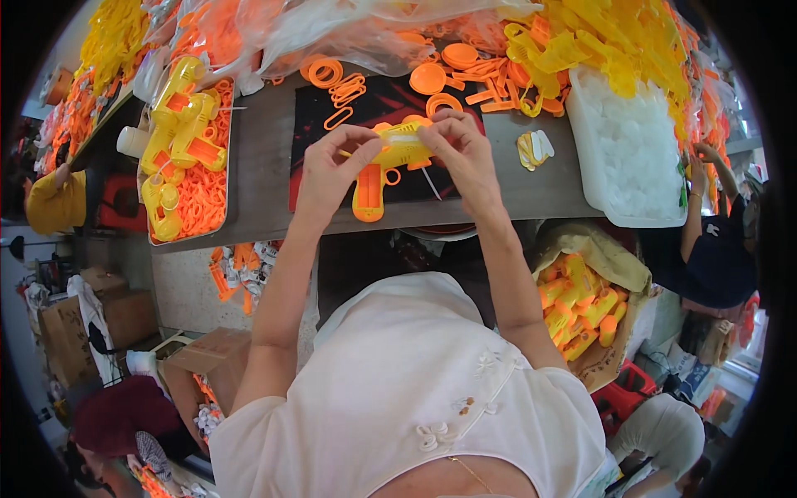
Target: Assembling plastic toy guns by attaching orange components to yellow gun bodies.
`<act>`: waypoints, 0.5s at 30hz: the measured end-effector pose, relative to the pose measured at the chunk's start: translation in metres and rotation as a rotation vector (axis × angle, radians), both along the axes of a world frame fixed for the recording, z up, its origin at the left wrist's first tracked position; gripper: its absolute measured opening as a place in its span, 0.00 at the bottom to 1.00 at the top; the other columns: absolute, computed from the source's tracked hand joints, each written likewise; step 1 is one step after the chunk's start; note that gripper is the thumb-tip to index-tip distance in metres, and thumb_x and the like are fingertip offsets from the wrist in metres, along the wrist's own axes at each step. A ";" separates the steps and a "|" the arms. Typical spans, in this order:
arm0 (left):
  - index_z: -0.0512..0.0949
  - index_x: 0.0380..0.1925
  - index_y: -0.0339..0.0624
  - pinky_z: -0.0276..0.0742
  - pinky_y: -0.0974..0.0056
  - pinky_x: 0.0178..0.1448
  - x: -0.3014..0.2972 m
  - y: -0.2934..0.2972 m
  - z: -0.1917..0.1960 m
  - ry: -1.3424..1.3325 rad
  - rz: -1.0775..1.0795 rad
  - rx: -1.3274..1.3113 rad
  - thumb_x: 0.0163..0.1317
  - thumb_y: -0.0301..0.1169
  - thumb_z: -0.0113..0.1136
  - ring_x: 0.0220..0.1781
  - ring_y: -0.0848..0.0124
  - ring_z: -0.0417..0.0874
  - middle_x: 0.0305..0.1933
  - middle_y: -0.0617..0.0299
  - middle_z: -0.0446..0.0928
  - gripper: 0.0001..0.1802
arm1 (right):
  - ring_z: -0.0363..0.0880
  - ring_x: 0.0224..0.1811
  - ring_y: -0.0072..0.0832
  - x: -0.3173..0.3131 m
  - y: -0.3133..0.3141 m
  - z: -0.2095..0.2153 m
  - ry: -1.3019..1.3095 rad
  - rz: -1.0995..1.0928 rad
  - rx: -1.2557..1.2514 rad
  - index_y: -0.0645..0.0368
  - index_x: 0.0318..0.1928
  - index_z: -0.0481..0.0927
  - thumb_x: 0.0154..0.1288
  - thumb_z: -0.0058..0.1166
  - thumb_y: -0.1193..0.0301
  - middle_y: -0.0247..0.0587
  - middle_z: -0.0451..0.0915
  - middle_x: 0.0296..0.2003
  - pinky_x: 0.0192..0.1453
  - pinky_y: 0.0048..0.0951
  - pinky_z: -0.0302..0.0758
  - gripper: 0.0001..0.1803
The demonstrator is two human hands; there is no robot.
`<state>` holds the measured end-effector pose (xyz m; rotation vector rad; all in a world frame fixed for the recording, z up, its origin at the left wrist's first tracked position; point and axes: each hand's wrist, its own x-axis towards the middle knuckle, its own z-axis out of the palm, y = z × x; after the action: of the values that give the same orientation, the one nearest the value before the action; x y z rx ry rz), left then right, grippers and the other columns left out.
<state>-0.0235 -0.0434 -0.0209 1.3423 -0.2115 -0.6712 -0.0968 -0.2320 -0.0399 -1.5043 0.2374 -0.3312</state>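
A yellow toy gun (405, 151) with an orange insert in its grip is held above the dark mat (311, 124), grip toward me. My left hand (339, 170) pinches at its left end, thumb and forefinger together. My right hand (466, 162) has its thumb and bent fingers closed around the right end. A pale strip (404, 139) lies along the gun's body between my fingertips; whether it is stuck down I cannot tell. A small yellow ring hangs below the body, by the grip. Part of the gun is hidden by my fingers.
A tray (226, 212) of orange links and yellow toy guns stands left; a white bin (594, 187) of translucent pieces, right. White-and-yellow stickers (534, 149) lie between. Orange rings (322, 72) and caps (427, 79) lie beyond. A sack (618, 257) holds toy guns. Other people work nearby.
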 end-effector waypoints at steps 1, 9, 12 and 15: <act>0.81 0.36 0.42 0.70 0.68 0.39 0.002 0.005 -0.006 -0.563 0.093 0.260 0.54 0.30 0.69 0.33 0.74 0.75 0.33 0.67 0.78 0.10 | 0.68 0.50 0.17 -0.001 -0.003 -0.003 0.011 -0.034 -0.034 0.62 0.33 0.81 0.61 0.64 0.67 0.34 0.68 0.51 0.49 0.19 0.68 0.10; 0.84 0.36 0.46 0.63 0.64 0.47 0.012 0.015 -0.026 -1.205 0.103 0.572 0.48 0.32 0.71 0.42 0.68 0.72 0.38 0.70 0.76 0.12 | 0.65 0.57 0.29 0.008 -0.033 -0.014 0.101 -0.101 -0.383 0.60 0.29 0.83 0.56 0.68 0.60 0.40 0.67 0.52 0.59 0.30 0.64 0.15; 0.84 0.34 0.46 0.63 0.63 0.48 0.012 0.015 -0.030 -1.122 0.119 0.502 0.48 0.32 0.71 0.43 0.69 0.72 0.38 0.70 0.77 0.11 | 0.64 0.58 0.34 0.016 -0.028 -0.020 0.076 -0.104 -0.566 0.59 0.30 0.84 0.54 0.68 0.60 0.41 0.67 0.53 0.61 0.34 0.62 0.15; 0.84 0.36 0.48 0.63 0.63 0.49 0.010 0.016 -0.032 -1.137 0.140 0.509 0.48 0.32 0.71 0.44 0.69 0.73 0.39 0.71 0.77 0.13 | 0.62 0.59 0.38 0.026 -0.014 -0.021 0.054 -0.048 -0.683 0.58 0.29 0.84 0.52 0.69 0.60 0.43 0.68 0.53 0.62 0.38 0.62 0.14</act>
<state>-0.0132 -0.0277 -0.0525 2.0988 -0.8844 0.2573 -0.0710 -0.2457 -0.0608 -2.1846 0.2136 -0.4361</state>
